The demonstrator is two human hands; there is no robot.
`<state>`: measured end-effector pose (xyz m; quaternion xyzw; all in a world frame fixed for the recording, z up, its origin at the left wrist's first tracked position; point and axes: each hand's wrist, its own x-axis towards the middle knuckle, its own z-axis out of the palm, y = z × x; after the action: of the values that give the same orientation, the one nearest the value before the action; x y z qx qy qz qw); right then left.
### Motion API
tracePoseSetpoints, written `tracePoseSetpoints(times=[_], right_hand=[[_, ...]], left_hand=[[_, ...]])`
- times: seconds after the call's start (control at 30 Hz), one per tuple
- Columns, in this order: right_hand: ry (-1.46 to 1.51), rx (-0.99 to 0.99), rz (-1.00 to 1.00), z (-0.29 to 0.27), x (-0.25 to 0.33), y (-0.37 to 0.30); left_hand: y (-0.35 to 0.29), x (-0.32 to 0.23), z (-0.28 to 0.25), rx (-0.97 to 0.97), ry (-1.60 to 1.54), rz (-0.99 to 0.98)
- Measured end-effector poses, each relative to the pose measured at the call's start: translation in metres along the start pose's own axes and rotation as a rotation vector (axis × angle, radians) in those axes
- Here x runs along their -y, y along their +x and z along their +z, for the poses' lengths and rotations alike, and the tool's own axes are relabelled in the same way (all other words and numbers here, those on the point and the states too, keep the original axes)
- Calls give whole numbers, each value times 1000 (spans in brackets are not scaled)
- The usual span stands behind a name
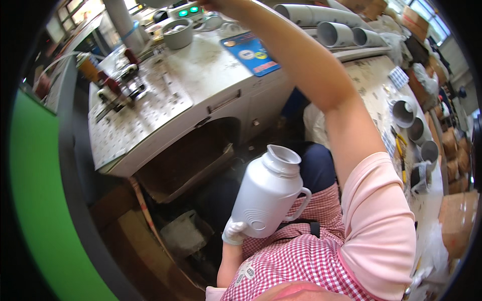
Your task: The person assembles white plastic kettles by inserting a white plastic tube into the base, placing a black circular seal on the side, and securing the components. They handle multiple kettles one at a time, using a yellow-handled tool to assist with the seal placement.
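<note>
A pale grey plastic jug (pixel 266 195) with a pouring spout and a side handle is held upright, slightly tilted, above my lap. My left hand (pixel 234 232), in a white glove, grips it low at the base; part of its fingers is hidden behind the jug. My right arm stretches far forward across the bench. Only part of my right hand (pixel 217 4) shows at the top edge, near a device with green lit displays (pixel 189 11); its fingers are cut off or too small to read. A grey round tub (pixel 177 34) with small pieces inside stands close to that device.
A perforated metal plate (pixel 155 95) with red-handled toggle clamps (pixel 113 85) lies at the left of the bench. Beside my right arm is a blue mat (pixel 249 52). Grey tubes (pixel 334 34) lie at the back; yellow-handled pliers (pixel 400 145) and more tubes sit on the right.
</note>
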<state>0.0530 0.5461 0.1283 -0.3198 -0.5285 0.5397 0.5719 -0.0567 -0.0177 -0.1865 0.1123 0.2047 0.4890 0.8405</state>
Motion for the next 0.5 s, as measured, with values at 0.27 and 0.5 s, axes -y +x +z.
tracePoseSetpoints(times=[0.27,0.5], right_hand=[[-792,-627,179,-441,98,-99],[-1370,-715,352,-482,66,-93]], left_hand=[[21,7,6,17,-51,-97],[41,12,18,-134,38,-142]])
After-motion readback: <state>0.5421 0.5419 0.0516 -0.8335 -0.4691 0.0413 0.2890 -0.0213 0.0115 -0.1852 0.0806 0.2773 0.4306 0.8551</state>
